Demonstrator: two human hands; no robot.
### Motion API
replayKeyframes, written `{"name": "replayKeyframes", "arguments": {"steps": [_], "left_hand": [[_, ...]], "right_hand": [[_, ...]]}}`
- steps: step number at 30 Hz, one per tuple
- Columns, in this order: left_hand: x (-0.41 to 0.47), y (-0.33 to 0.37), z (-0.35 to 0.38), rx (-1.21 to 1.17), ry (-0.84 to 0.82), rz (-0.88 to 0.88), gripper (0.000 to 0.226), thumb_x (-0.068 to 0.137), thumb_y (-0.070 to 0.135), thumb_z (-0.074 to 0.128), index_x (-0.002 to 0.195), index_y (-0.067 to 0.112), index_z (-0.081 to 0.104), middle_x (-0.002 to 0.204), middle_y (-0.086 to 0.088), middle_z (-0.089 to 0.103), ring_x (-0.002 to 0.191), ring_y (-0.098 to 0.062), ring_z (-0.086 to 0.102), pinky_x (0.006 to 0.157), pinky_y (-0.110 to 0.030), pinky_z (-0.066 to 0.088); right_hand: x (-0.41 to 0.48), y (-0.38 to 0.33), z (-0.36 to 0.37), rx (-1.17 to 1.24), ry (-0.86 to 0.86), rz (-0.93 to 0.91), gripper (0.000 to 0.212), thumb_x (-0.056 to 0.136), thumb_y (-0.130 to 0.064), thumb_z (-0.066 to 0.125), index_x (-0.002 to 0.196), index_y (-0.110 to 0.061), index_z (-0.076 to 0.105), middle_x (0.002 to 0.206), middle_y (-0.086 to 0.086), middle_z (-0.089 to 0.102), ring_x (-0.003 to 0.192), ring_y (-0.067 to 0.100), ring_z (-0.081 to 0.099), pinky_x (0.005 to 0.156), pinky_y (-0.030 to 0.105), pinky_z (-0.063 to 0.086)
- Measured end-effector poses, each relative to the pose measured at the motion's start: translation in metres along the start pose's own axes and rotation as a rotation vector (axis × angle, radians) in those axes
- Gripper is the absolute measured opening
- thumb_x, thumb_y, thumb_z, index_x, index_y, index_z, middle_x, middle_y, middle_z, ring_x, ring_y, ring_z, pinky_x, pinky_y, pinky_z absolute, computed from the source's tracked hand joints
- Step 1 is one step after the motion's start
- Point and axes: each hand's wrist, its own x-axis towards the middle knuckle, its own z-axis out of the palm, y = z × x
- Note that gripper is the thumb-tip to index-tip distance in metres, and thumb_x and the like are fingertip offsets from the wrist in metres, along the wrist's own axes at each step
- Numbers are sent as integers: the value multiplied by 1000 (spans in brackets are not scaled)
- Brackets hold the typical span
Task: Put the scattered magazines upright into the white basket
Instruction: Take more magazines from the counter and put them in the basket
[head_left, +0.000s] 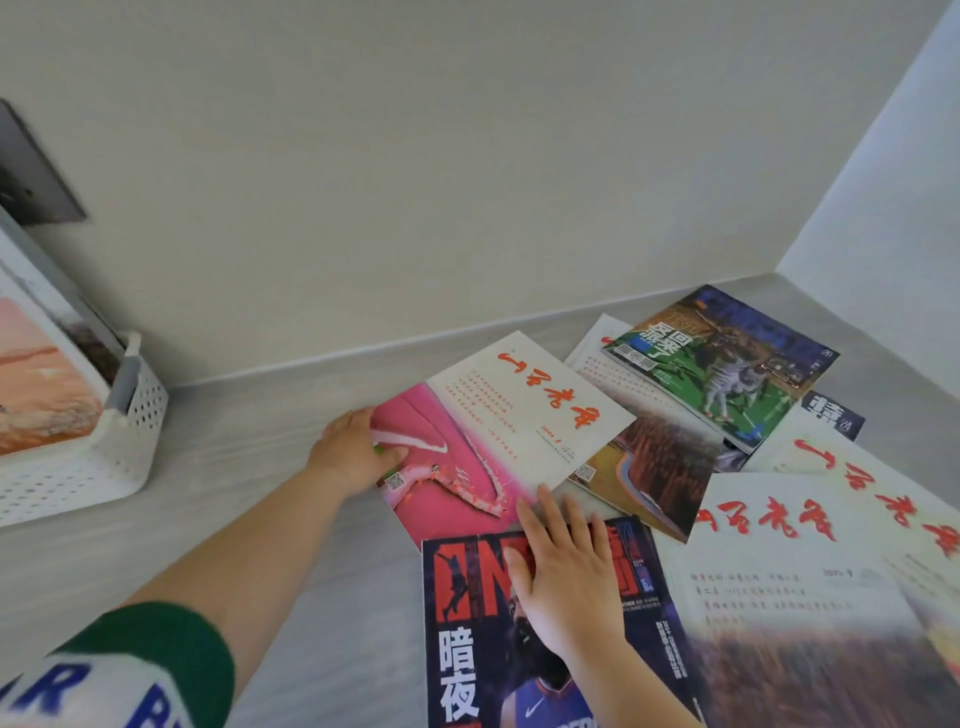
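Several magazines lie scattered flat on the grey table (234, 467). My left hand (353, 449) grips the left edge of a pink magazine (441, 467), thumb on its cover. A white magazine with red script (530, 410) lies partly over the pink one. My right hand (566, 571) rests flat, fingers spread, on a dark basketball magazine (478, 649), fingertips touching the white one's near corner. The white perforated basket (104, 447) stands at far left, holding an upright magazine with an orange cover (36, 384).
More magazines lie to the right: a green sports one (727, 374), one with a brown landscape (654, 467), and two white ones with red script (779, 561). The white wall (415, 182) backs the table and meets a side wall at the right corner.
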Motion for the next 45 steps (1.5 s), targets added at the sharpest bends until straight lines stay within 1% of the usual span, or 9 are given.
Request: {"name": "replayKeyframes", "arguments": {"steps": [7, 11, 14, 18, 27, 32, 36, 39, 45], "left_hand": [[20, 8, -15, 120, -60, -73, 77, 67, 40, 72, 130, 12, 39, 133, -17, 44, 125, -34, 38, 101, -37, 36], [19, 0, -27, 109, -157, -106, 40, 72, 39, 68, 92, 6, 62, 96, -14, 63, 97, -31, 58, 73, -27, 44], [11, -5, -30, -87, -167, -113, 29, 76, 29, 68, 62, 8, 53, 66, -6, 54, 70, -25, 55, 53, -27, 36], [-3, 9, -31, 7, -98, -6, 25, 86, 22, 53, 102, 3, 57, 106, -16, 61, 99, -30, 56, 72, -25, 36], [-71, 6, -74, 33, 425, 202, 26, 92, 31, 40, 108, 19, 57, 98, -11, 69, 96, -30, 60, 69, -28, 35], [-111, -30, -115, -342, 573, 268, 23, 90, 19, 47, 106, 12, 63, 87, -6, 68, 81, -22, 58, 65, -22, 35], [-137, -60, -139, -643, 582, 284, 19, 89, 12, 48, 79, 19, 63, 68, 9, 59, 67, -10, 54, 56, -14, 39], [-155, -89, -153, -801, 580, 288, 33, 91, 15, 45, 68, 34, 59, 65, 15, 63, 63, -5, 59, 56, -18, 47], [-170, -165, -184, -761, 561, 279, 33, 89, 2, 44, 107, 27, 54, 93, 22, 56, 85, 2, 56, 67, -9, 43]], "right_hand": [[0, 0, 1, -11, -6, 1, 55, 91, -51, 15, 142, -32, 4, 155, -6, -7, 143, 20, -11, 111, 36, -17], [0, 0, 0, -18, -3, -6, 56, 92, -50, 14, 143, -30, 5, 155, -7, -6, 143, 21, -10, 112, 37, -16], [0, -1, 1, -23, -7, -5, 55, 92, -50, 14, 143, -30, 6, 155, -7, -6, 143, 22, -11, 113, 39, -15], [-1, 0, 0, -23, -4, 4, 55, 92, -50, 15, 142, -31, 8, 156, -6, -4, 143, 21, -8, 114, 40, -12], [-7, 12, -15, -61, -70, -43, 63, 92, -51, 23, 144, -23, 3, 156, -2, -1, 143, 17, -3, 111, 25, -17], [13, -45, -59, 621, -16, 82, 65, 91, -28, 46, 143, -13, 10, 151, 7, 24, 136, 22, 29, 108, 32, 24], [30, -118, -89, 1171, -3, 55, 53, 89, -10, 51, 137, -9, 28, 126, 8, 51, 106, 17, 50, 82, 8, 44], [34, -159, -104, 1316, -84, -36, 27, 89, -10, 50, 115, -9, 55, 104, 8, 68, 93, 21, 64, 85, 33, 53], [34, -249, -106, 1560, -227, -182, 27, 79, 9, 49, 84, -13, 65, 68, -1, 75, 63, 12, 69, 57, 22, 57]]}}
